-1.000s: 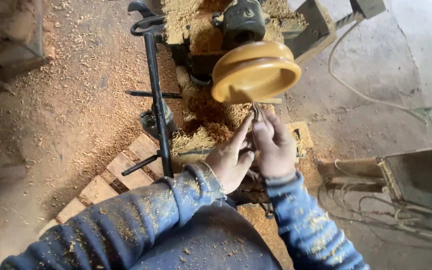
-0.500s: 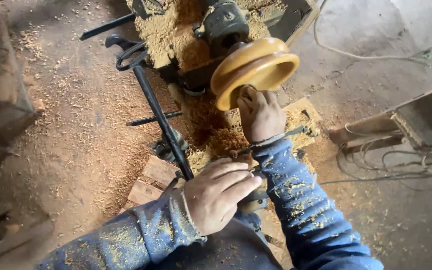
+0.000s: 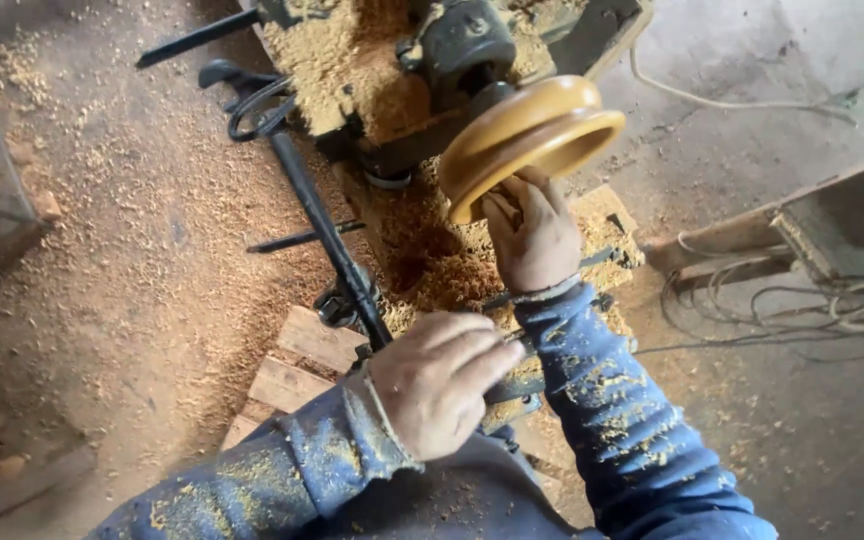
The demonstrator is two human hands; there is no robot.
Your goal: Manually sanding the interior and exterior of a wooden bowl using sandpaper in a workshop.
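A yellow wooden bowl (image 3: 537, 135) is mounted on a dark lathe head (image 3: 462, 45), its rim tilted toward me. My right hand (image 3: 534, 235) reaches up to the bowl's lower edge, fingers curled against the rim; what they pinch is hidden. My left hand (image 3: 439, 385) hovers lower, near my lap, fingers loosely bent beside a dark metal bar (image 3: 327, 235); I cannot tell whether it holds anything. Both sleeves are blue and dusted with sawdust.
Sawdust (image 3: 432, 260) is heaped under the lathe and across the floor. Wooden slats (image 3: 297, 365) lie in front of me. A grey box (image 3: 837, 225) with tangled cables (image 3: 802, 310) stands at the right. A white cord (image 3: 732, 100) runs along the floor behind.
My right hand rose from beside the left to the bowl's lower rim. My left hand dropped back toward my lap. The view shifted closer to the lathe.
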